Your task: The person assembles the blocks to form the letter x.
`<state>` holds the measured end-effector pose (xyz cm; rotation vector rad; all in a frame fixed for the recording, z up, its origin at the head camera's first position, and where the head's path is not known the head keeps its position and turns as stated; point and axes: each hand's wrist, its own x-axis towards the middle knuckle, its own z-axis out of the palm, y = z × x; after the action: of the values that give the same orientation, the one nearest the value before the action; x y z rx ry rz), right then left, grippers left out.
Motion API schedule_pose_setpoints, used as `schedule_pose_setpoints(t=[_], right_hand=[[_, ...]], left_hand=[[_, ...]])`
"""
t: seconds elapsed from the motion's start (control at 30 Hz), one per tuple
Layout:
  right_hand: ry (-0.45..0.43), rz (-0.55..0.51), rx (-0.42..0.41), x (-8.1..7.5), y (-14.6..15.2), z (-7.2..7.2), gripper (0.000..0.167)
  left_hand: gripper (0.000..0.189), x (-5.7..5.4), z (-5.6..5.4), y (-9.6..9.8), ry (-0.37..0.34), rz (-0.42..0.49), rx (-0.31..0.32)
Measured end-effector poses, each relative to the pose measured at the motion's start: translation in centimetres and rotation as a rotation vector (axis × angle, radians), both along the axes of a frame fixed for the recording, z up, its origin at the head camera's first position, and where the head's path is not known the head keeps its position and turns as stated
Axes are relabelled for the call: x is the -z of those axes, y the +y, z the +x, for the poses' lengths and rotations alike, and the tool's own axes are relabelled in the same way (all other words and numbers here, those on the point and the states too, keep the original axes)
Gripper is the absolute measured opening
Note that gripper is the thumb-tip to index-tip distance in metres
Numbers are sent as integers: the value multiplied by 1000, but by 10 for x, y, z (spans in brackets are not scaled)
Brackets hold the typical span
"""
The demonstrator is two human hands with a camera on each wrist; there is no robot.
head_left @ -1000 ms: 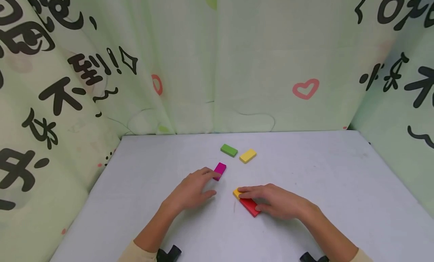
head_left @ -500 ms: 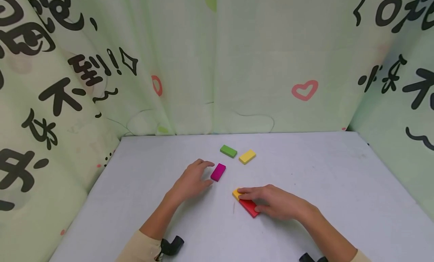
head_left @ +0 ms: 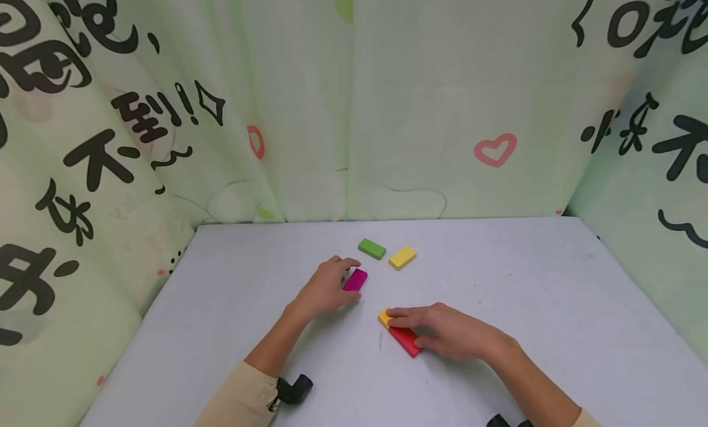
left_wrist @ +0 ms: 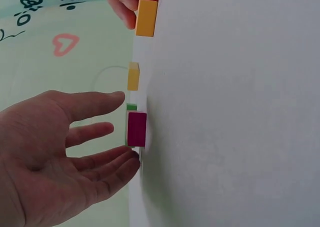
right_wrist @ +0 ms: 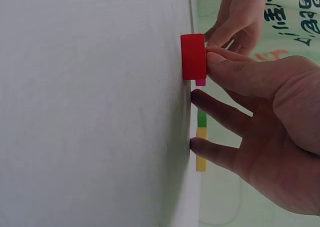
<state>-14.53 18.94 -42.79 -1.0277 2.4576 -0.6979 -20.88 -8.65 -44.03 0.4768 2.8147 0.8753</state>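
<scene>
My left hand (head_left: 326,287) hovers around a magenta block (head_left: 356,280), thumb on the near side and fingers on the far side. In the left wrist view a gap shows between the thumb and the magenta block (left_wrist: 137,129); the fingers look loosely bent. My right hand (head_left: 450,332) rests over a red block (head_left: 405,341) and an orange block (head_left: 384,317) that lie end to end. Its thumb touches the red block (right_wrist: 193,57), and its front fingers partly cover the orange one. The outer fingers reach straight down to the table in the right wrist view.
A green block (head_left: 372,249) and a yellow block (head_left: 402,258) lie farther back on the white table (head_left: 498,273). Light green curtains (head_left: 415,107) with black lettering hang behind the table and along both sides. Dark wrist devices (head_left: 295,389) sit at the sleeves.
My left hand drew back from the magenta block, uncovering it, then moved forward and right so that thumb and fingers flank it. My right hand stays on the red and orange blocks.
</scene>
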Motion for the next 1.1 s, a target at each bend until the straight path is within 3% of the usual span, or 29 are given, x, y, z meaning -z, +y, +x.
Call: schedule_pose_setpoints(t=[0.37, 0.63, 1.1], right_hand=[[3, -1, 10, 2, 1, 1, 55], [5, 0, 8, 1, 0, 1, 55], [8, -20, 11, 3, 2, 1, 55]], left_hand=[[66, -3, -7, 10, -84, -80, 34], [60, -7, -10, 11, -55, -126, 83], [56, -12, -10, 15, -68, -155, 91]])
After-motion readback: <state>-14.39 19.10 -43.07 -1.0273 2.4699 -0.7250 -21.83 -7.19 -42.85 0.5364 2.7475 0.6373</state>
